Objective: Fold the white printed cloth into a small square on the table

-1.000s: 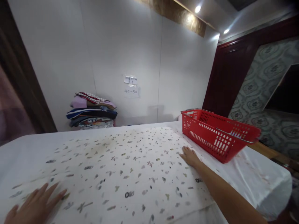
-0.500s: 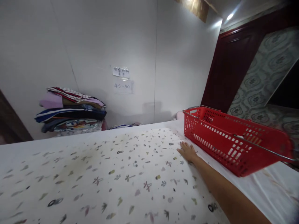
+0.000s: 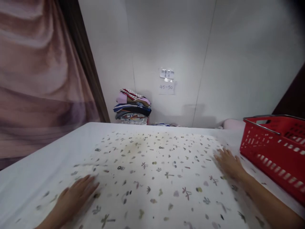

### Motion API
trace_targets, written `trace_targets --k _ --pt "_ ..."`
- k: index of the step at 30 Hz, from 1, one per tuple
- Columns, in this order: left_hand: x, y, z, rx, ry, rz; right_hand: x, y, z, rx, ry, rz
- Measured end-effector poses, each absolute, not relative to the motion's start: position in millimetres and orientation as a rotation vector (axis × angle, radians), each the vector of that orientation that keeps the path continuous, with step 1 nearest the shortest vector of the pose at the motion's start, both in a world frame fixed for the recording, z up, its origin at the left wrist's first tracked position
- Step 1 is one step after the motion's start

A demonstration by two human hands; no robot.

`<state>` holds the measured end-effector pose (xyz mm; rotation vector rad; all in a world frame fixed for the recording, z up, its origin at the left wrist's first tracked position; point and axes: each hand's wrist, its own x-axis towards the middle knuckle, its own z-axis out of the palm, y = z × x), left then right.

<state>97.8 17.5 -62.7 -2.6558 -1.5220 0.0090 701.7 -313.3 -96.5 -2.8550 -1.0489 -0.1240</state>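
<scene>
A white cloth [image 3: 152,171] printed with small leaves and other motifs lies spread over the white table. Near its left side, my left hand [image 3: 76,194] rests palm down, fingers stretched forward and slightly blurred. My right hand [image 3: 230,162] lies flat at the cloth's far right edge, fingers spread, just left of the red basket. Neither hand grips anything.
The red basket [image 3: 269,146] with metal handles stands on the table [image 3: 88,130] at the right. Folded clothes [image 3: 133,108] are stacked beyond the far edge, by a wall with paper signs [image 3: 167,86]. A pink curtain [image 3: 43,73] hangs at left.
The view has turned left, so the basket and clothes sit farther right and the curtain shows. My left hand has come into view on the cloth; my right hand stays by its right edge.
</scene>
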Motion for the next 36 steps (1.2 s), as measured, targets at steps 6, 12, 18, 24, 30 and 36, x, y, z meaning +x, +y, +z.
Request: trace_targets --k 6,12,18,24,30,36 --pt "239 32 -27 -2.894 -1.124 -0.211 641 -192 -61 -2.682 -1.442 0.15" --pt "394 78 -50 -3.048 -1.072 -0.073 642 -95 -64 -2.707 -1.404 0.273" --pt "426 104 -66 -3.081 -1.339 0.086 659 -92 -74 -2.761 -1.354 0.254" --pt "366 100 -55 -3.092 -1.251 -0.073 615 -126 -88 -2.641 -1.598 0.046" --pt "297 112 -61 -2.931 -1.52 0.033 592 -143 -103 -2.571 -1.715 0.143" --pt "276 104 -47 -2.983 -1.533 -0.093 546 -150 -86 -2.495 -1.767 0.069"
